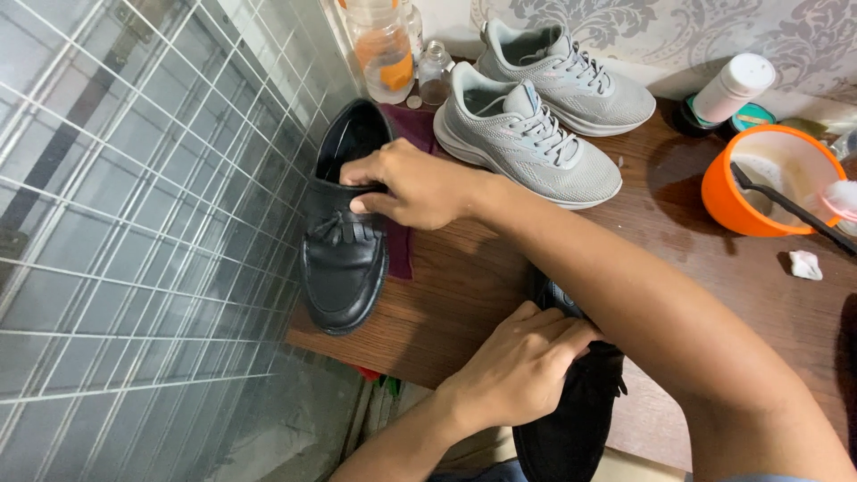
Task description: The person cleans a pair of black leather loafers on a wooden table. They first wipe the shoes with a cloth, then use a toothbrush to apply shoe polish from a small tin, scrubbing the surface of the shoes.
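**Both hands on black shoes at the tabletop's edge**

Here's the right hand, reaching across, its grip clenched on the collar of the black tasselled loafer: fingers hooked over the rim into the opening, thumb pressed on the outside just above the tassels. The loafer sits flat on the wooden tabletop, toe pointing toward the person, running from under the grip down and away, right against the wire grid. A maroon cloth peeks out beneath the shoe, just behind the hand.

Lower down, the left hand has its grip curled over the second black shoe, which hangs past the tabletop's near edge, under the right forearm.

By my reading, the step in hand is placing or steadying the loafer while its partner waits. Any next move calls for a firm hold on that collar, since the grid leaves little room beside it.

Beyond the right grip stand a pair of grey sneakers; farther right, an orange bowl with a brush resting in it.
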